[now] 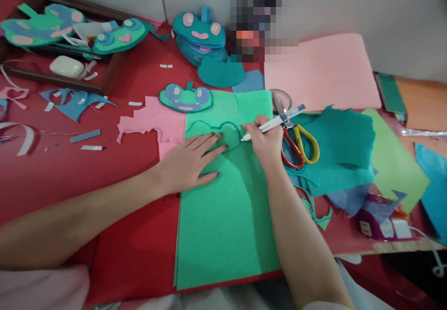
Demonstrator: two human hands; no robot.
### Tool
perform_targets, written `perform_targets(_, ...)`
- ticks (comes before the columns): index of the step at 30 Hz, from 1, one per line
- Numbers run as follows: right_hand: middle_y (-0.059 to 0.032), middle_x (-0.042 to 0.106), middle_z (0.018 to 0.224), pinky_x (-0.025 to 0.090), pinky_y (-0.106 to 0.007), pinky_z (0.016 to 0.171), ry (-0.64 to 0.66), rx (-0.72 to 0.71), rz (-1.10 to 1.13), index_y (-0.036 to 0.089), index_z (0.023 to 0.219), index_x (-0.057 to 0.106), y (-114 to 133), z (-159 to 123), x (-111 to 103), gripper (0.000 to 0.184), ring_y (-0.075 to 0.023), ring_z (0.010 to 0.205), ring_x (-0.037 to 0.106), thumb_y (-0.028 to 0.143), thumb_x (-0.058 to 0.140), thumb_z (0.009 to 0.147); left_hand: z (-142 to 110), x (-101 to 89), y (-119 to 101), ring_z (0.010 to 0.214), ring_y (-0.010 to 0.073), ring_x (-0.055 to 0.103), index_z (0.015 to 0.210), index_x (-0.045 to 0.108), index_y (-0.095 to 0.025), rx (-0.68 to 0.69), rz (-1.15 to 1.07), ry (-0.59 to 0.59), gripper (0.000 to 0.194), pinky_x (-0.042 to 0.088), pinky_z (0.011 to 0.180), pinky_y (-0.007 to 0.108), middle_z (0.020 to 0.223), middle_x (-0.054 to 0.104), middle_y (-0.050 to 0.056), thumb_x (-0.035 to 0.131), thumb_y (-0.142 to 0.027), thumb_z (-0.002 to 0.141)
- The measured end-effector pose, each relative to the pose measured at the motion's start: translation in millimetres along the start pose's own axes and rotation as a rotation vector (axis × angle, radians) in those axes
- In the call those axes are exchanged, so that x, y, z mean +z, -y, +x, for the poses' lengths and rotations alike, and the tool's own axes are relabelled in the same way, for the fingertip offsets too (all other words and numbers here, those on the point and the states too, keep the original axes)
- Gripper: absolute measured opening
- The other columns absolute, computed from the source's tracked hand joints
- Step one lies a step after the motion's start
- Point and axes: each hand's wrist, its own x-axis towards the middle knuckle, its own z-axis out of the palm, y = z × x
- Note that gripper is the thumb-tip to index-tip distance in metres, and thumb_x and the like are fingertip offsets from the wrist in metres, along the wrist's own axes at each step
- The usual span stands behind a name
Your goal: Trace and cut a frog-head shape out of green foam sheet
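My right hand (268, 138) grips a white marker pen (272, 124), its tip touching a green felt sheet (223, 226) at the right end of a dark outline. On the same sheet my left hand (195, 158) lies flat with fingers spread, partly over a round green template piece (225, 138) inside that outline. Just above, a finished frog-face felt piece (186, 98) rests across the sheet's upper left edge. Beside my right hand lie scissors (296, 144) with one red and one yellow handle.
A dark wooden tray (104, 79) at the upper left holds frog pieces. More frog faces (200, 35) are stacked at the back. Pink felt (321, 75), teal felt (345, 147) and other sheets lie right. Felt scraps (78, 107) litter the left; a purple power socket (375, 219) sits near the right edge.
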Motion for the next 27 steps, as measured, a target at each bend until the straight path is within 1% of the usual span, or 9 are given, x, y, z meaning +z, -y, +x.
perform_targets(3,0.0079,0.027,0.046,0.036,-0.025,0.052,-0.025,-0.01,0.034,0.021,0.051,0.031,-2.6,0.0,1.4,0.034,-0.0084,0.046,0.029,0.015,0.054,0.074,-0.1,-0.2,0.1,0.136,0.0309,0.026,0.139,0.034,-0.016,-0.001,-0.006,0.001,0.06,0.025,0.109,0.046,0.15,0.025,0.016,0.038,-0.047,0.089)
perform_targets(9,0.0075,0.028,0.042,0.026,-0.025,0.046,0.022,-0.003,-0.037,0.021,0.047,0.032,5.7,-1.2,-1.2,0.036,-0.0085,0.045,0.028,0.016,0.059,0.071,0.0,-1.9,-0.3,0.136,0.0314,0.026,0.139,0.035,-0.015,0.004,0.001,0.004,0.059,0.025,0.109,0.045,0.149,0.026,0.015,0.037,-0.047,0.089)
perform_targets(14,0.0073,0.029,0.042,0.024,-0.025,0.046,0.059,0.026,-0.016,0.02,0.047,0.033,5.0,-0.9,-1.9,0.036,-0.0085,0.045,0.028,0.015,0.059,0.071,0.0,-1.1,0.0,0.136,0.0309,0.027,0.139,0.035,-0.015,0.003,-0.015,-0.007,0.059,0.024,0.109,0.045,0.149,0.026,0.015,0.039,-0.047,0.089)
perform_targets(19,0.0076,0.026,0.043,0.026,-0.025,0.048,0.013,0.004,0.007,0.021,0.049,0.029,0.4,-0.2,-1.2,0.038,-0.0082,0.046,0.027,0.015,0.058,0.072,0.2,0.0,0.4,0.136,0.0305,0.026,0.139,0.034,-0.016,-0.001,-0.004,0.0,0.059,0.024,0.109,0.045,0.149,0.025,0.015,0.037,-0.048,0.089)
perform_targets(24,0.0077,0.028,0.041,0.026,-0.025,0.045,0.051,0.017,-0.027,0.021,0.046,0.032,4.3,-1.3,-1.1,0.037,-0.0083,0.044,0.027,0.017,0.06,0.07,0.4,-0.6,0.4,0.135,0.0314,0.027,0.139,0.035,-0.015,0.007,-0.005,-0.005,0.059,0.024,0.109,0.045,0.149,0.026,0.016,0.037,-0.048,0.089)
perform_targets(27,0.0078,0.028,0.041,0.03,-0.025,0.044,0.038,0.041,0.048,0.021,0.046,0.033,1.4,-1.7,0.4,0.037,-0.0082,0.043,0.028,0.018,0.06,0.07,0.3,-1.2,0.1,0.136,0.031,0.026,0.138,0.035,-0.015,0.006,-0.012,-0.005,0.059,0.024,0.109,0.045,0.149,0.026,0.016,0.038,-0.047,0.089)
